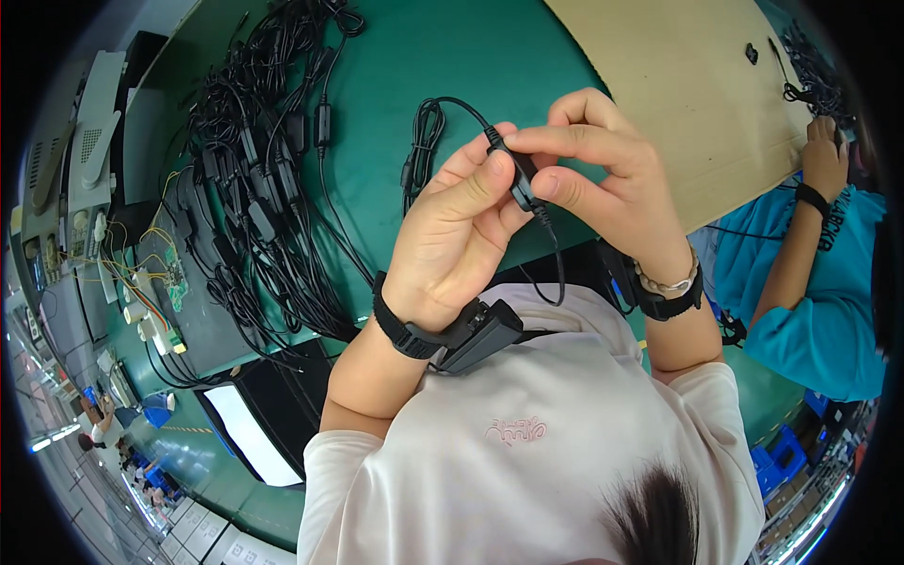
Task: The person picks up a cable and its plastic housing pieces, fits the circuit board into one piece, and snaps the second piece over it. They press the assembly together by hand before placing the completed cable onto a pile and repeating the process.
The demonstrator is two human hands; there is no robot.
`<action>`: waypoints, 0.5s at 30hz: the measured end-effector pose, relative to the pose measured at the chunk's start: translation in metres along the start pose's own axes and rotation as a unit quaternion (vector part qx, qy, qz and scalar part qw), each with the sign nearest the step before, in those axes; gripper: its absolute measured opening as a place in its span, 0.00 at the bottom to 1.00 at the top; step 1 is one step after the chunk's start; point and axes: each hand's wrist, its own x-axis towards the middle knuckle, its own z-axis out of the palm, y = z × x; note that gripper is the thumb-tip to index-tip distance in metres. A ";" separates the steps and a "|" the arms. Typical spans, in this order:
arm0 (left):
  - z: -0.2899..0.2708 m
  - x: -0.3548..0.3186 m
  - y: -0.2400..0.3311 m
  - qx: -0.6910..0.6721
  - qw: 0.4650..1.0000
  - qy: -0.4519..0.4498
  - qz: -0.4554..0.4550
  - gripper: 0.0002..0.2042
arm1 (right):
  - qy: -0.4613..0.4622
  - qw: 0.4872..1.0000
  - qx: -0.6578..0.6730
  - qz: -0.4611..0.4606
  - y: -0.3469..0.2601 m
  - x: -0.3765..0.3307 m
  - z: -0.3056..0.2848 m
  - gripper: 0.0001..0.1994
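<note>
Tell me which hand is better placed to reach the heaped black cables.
Left, probably: the left hand is nearer the cable heap, on that side; the right hand is farther off. Both are at the black inline box.

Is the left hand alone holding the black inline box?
No, the right hand holds the black inline box together with the left hand.

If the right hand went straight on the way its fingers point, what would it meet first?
The right hand would likely meet the black module first, then the left hand holding it; exact depth is unclear.
</note>
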 end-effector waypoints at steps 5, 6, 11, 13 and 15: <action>0.002 -0.002 0.000 0.017 1.000 0.022 0.010 0.09 | -0.012 0.998 0.060 0.010 0.008 -0.001 0.002 0.14; 0.003 -0.002 -0.001 0.015 1.000 0.023 0.011 0.09 | -0.016 0.997 0.071 0.011 0.010 -0.002 0.002 0.14; 0.006 -0.004 -0.002 0.053 0.996 0.053 0.041 0.06 | -0.042 0.993 0.097 0.054 0.014 -0.004 0.005 0.15; 0.006 -0.004 -0.001 0.065 0.995 0.057 0.049 0.05 | -0.045 0.991 0.110 0.058 0.014 -0.005 0.007 0.16; 0.005 -0.005 -0.001 0.061 0.995 0.057 0.050 0.05 | -0.047 0.988 0.134 0.065 0.014 -0.007 0.009 0.16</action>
